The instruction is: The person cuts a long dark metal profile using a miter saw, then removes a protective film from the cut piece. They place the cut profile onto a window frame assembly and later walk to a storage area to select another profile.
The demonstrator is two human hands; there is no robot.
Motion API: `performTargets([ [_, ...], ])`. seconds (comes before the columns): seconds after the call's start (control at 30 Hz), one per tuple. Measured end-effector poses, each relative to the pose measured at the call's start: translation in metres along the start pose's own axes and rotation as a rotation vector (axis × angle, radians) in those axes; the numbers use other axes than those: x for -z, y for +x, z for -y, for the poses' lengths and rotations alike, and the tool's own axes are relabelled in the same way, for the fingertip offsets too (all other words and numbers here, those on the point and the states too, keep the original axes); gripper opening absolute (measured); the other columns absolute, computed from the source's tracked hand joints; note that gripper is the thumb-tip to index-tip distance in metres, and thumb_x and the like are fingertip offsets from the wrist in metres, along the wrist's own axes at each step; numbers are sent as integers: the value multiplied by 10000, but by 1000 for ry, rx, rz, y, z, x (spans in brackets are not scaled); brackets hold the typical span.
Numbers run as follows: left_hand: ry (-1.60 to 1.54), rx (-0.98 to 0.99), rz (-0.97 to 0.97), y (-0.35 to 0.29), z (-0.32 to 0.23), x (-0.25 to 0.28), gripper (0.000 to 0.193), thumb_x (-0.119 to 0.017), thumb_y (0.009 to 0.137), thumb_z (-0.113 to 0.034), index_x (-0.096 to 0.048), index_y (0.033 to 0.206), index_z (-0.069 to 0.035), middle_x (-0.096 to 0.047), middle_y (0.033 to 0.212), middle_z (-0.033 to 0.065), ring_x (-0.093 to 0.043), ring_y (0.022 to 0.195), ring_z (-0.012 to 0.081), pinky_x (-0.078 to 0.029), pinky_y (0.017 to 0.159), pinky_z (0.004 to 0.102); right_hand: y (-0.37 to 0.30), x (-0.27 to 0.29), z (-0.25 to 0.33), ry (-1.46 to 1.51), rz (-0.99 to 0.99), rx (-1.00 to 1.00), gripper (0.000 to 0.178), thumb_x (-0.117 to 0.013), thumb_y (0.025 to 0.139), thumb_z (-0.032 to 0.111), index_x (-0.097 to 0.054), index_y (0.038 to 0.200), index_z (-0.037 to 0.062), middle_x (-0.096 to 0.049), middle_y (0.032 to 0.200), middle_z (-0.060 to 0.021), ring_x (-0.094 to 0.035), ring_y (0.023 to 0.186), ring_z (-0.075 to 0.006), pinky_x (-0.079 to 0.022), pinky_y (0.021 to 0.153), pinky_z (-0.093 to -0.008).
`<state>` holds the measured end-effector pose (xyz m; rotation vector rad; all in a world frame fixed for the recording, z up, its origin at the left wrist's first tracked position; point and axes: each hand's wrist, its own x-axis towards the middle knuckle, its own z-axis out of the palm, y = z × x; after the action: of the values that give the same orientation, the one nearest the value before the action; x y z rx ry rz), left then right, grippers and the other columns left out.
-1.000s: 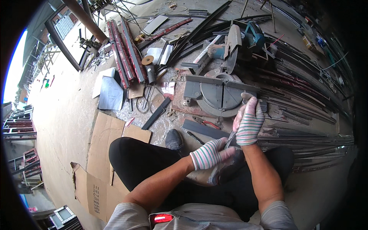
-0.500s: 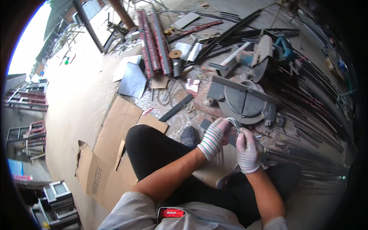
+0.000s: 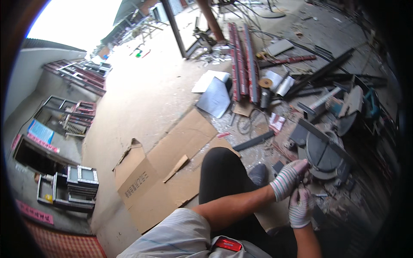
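Well, in the head view, both my hands are in striped white gloves and close together in front of me, low and right of the middle. My left hand [image 3: 288,180] reaches in from the left, fingers together and bent, the tips pointing toward the saw. My right hand [image 3: 300,208] sits just below it, fingers curled upward, tips near the left ones. Both look nearly closed, but the gap between them is dark and blurred, so I can't tell whether I'm pinching something small there. The mitre saw [image 3: 322,155] is what's nearest, its round grey table just past my left fingertips; whether I touch it I can't say.

My shoe [image 3: 258,174] rests left of the hands, beyond my bent knee [image 3: 221,170]. A dark strip [image 3: 254,141] lies slantwise on the floor past the shoe, and flattened cardboard [image 3: 176,161] spreads to my left. Farther off are paper sheets [image 3: 214,98], an upright roll [image 3: 265,83] and long red-and-grey bars [image 3: 240,64] lying side by side.
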<state>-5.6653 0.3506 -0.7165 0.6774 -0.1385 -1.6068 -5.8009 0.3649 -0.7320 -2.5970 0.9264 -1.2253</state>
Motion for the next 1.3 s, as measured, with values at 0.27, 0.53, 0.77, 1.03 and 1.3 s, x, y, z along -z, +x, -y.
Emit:
performTargets([
  [0.27,45,-86,-226,-1,-12,-9,367,-493,1020,-498,-509,809,-199,-401,625,-56,-339,508,103,-317,494,276,-18,-7,10,337,99,-353,314,-608,942,99,-565,1230,-16,-633,1175,-217,-639,1087,-357,-508,950,-425],
  [0.53,429,-252,-411,13,-9,1,394,-456,1042,-476,-584,877,-143,-501,792,-41,-464,742,96,-422,673,258,-6,-9,6,1070,344,-1102,401,-502,1028,343,-558,1222,-4,-647,1032,-66,-632,846,-124,-536,696,-312],
  [0.77,396,-133,-243,4,-6,-1,455,-449,1008,-573,-484,799,-170,-412,604,-13,-431,541,130,-384,502,298,3,1,-2,856,464,-987,232,-570,908,81,-615,1118,-7,-658,959,-183,-639,846,-274,-524,825,-394],
  [1.03,273,-254,9,11,-6,-24,739,-460,950,-684,-528,1296,-34,-619,1062,100,-606,960,235,-474,954,419,7,44,-24,568,64,-794,195,-608,989,219,-608,1011,26,-623,713,-55,-602,600,-161,-505,575,-313],
  [1.3,449,-23,93,12,-10,8,615,-485,991,-590,-574,1243,-35,-647,1021,86,-624,956,231,-480,923,413,61,105,-83,678,-702,-806,153,-579,1007,116,-555,1140,45,-661,879,-30,-587,701,-55,-511,638,-227],
])
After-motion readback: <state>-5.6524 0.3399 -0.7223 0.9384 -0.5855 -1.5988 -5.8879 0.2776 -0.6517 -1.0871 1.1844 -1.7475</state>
